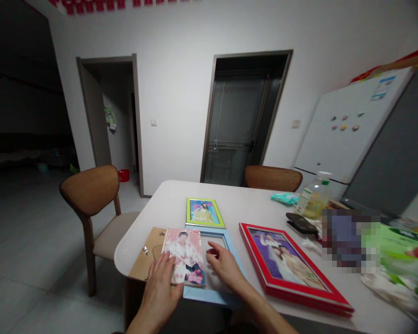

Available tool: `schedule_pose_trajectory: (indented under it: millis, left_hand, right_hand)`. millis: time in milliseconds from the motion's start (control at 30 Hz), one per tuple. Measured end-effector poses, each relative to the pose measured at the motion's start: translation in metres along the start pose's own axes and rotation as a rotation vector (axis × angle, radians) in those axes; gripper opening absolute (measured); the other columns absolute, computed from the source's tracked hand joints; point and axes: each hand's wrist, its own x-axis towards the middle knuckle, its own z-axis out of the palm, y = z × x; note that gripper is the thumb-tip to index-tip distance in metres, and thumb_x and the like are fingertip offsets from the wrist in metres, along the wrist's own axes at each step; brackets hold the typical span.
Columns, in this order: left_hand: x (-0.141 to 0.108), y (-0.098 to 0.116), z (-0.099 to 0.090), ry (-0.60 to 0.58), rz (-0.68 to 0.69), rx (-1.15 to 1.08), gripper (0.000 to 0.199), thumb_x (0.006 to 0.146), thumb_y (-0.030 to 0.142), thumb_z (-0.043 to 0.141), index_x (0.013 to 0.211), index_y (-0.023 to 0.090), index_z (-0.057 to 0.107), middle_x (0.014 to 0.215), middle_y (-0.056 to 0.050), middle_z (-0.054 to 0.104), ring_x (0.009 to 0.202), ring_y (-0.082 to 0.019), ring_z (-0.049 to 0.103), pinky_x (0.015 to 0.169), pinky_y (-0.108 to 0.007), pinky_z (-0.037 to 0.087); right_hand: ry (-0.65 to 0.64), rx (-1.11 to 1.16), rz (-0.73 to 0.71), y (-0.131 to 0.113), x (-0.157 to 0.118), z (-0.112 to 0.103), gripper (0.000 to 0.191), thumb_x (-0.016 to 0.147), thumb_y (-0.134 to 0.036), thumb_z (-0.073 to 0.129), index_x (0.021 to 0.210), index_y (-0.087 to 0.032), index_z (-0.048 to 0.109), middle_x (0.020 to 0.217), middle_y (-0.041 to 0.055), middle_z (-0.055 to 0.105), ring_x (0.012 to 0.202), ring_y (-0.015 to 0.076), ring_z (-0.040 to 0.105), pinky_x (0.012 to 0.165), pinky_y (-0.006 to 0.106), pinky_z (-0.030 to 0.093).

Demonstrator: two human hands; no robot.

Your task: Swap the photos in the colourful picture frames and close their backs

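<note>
A pink photo [187, 253] of a person in white clothing lies partly over a brown backing board [138, 265] and partly over the blue picture frame [204, 295]. My left hand [162, 280] grips the photo's lower left edge, fingers on top and thumb along the bottom. Above the blue frame's inner opening hovers my right hand [225, 265], index finger stretched out and the other fingers loosely bent, with nothing visible in it. Whether its fingertips touch the frame I cannot tell. Behind the blue frame lies a green frame [206, 226] with a picture in it.
On the right of the white table [174, 189] lies a red frame [261, 273] with a group photo. Farther right are a black wallet-like item [302, 225], a plastic bottle [315, 197], a teal packet [284, 198] and green bags [404, 250]. Chairs [92, 192] stand around.
</note>
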Motion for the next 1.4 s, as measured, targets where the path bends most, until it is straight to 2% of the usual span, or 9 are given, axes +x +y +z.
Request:
schedule_pose_trajectory:
  millis: [167, 300, 400, 567, 633, 767, 900, 1100, 1400]
  left_hand:
    - [0.002, 0.014, 0.008, -0.024, 0.095, -0.042, 0.058, 0.063, 0.022, 0.048, 0.12, 0.012, 0.041, 0.13, -0.012, 0.036, 0.121, -0.026, 0.027, 0.099, -0.045, 0.022]
    - [0.013, 0.024, 0.011, 0.082, 0.131, -0.137, 0.061, 0.059, 0.009, 0.042, 0.12, 0.011, 0.041, 0.13, -0.011, 0.037, 0.122, -0.025, 0.027, 0.101, -0.043, 0.021]
    - [0.022, 0.032, 0.003, 0.242, 0.173, -0.353, 0.051, 0.068, 0.007, 0.033, 0.117, 0.014, 0.045, 0.124, -0.008, 0.045, 0.118, -0.019, 0.035, 0.1, -0.037, 0.026]
    - [0.024, 0.056, -0.01, 0.34, -0.071, -0.845, 0.036, 0.078, 0.024, 0.036, 0.106, 0.01, 0.053, 0.109, -0.011, 0.057, 0.105, -0.022, 0.049, 0.093, -0.035, 0.036]
    - [0.021, 0.065, -0.007, 0.278, -0.185, -1.049, 0.036, 0.078, 0.03, 0.038, 0.099, 0.007, 0.056, 0.1, -0.013, 0.062, 0.097, -0.024, 0.054, 0.087, -0.036, 0.041]
    - [0.018, 0.067, 0.007, 0.111, -0.244, -1.27, 0.037, 0.073, 0.03, 0.046, 0.1, 0.007, 0.054, 0.1, -0.013, 0.062, 0.097, -0.024, 0.055, 0.083, -0.033, 0.043]
    - [0.015, 0.053, 0.01, 0.154, -0.257, -1.011, 0.048, 0.068, 0.021, 0.048, 0.115, 0.009, 0.043, 0.119, -0.014, 0.049, 0.11, -0.021, 0.044, 0.093, -0.033, 0.035]
    - [0.002, 0.043, 0.021, -0.009, 0.013, -0.505, 0.048, 0.063, 0.015, 0.048, 0.111, 0.007, 0.049, 0.122, -0.016, 0.045, 0.115, -0.024, 0.039, 0.099, -0.039, 0.028]
    - [0.0, 0.047, 0.016, -0.17, 0.099, -0.306, 0.045, 0.065, 0.018, 0.05, 0.109, 0.008, 0.052, 0.123, -0.017, 0.044, 0.119, -0.027, 0.032, 0.1, -0.044, 0.024]
  right_hand:
    - [-0.026, 0.472, 0.134, -0.013, 0.006, 0.028, 0.067, 0.059, -0.013, 0.046, 0.123, -0.002, 0.029, 0.047, -0.0084, 0.046, 0.039, 0.0066, 0.04, 0.039, 0.017, 0.03]
    - [0.001, 0.743, 0.069, -0.053, -0.004, 0.015, 0.066, 0.059, -0.017, 0.052, 0.122, -0.008, 0.032, 0.058, -0.0055, 0.054, 0.044, 0.0052, 0.042, 0.043, 0.017, 0.033]
    - [-0.05, 0.795, 0.007, -0.073, -0.013, 0.003, 0.058, 0.064, -0.028, 0.054, 0.118, -0.011, 0.04, 0.072, 0.0005, 0.058, 0.055, 0.0086, 0.051, 0.05, 0.02, 0.04]
    - [0.054, 0.675, 0.235, -0.053, -0.019, 0.0, 0.056, 0.069, -0.035, 0.049, 0.12, -0.016, 0.037, 0.1, 0.009, 0.057, 0.08, 0.0149, 0.058, 0.065, 0.025, 0.046]
    - [0.041, 0.71, 0.31, -0.04, -0.019, -0.001, 0.057, 0.071, -0.033, 0.045, 0.124, -0.016, 0.031, 0.097, 0.0091, 0.059, 0.076, 0.0149, 0.06, 0.062, 0.025, 0.047]
    - [0.056, 0.757, 0.23, -0.024, -0.017, -0.017, 0.058, 0.069, -0.023, 0.04, 0.125, -0.014, 0.027, 0.084, 0.0067, 0.065, 0.064, 0.0154, 0.061, 0.052, 0.023, 0.046]
    - [0.125, 0.535, 0.296, -0.002, -0.01, -0.041, 0.062, 0.065, -0.017, 0.039, 0.125, -0.009, 0.026, 0.068, 0.0052, 0.065, 0.052, 0.0157, 0.059, 0.045, 0.023, 0.042]
    - [0.125, 0.189, 0.199, 0.019, 0.003, -0.047, 0.052, 0.064, -0.016, 0.038, 0.116, -0.007, 0.042, 0.058, 0.0029, 0.063, 0.049, 0.0145, 0.057, 0.045, 0.021, 0.04]
    - [0.171, -0.22, 0.072, 0.003, 0.012, -0.038, 0.039, 0.066, -0.016, 0.039, 0.102, -0.01, 0.055, 0.086, 0.0091, 0.065, 0.074, 0.0169, 0.059, 0.063, 0.023, 0.041]
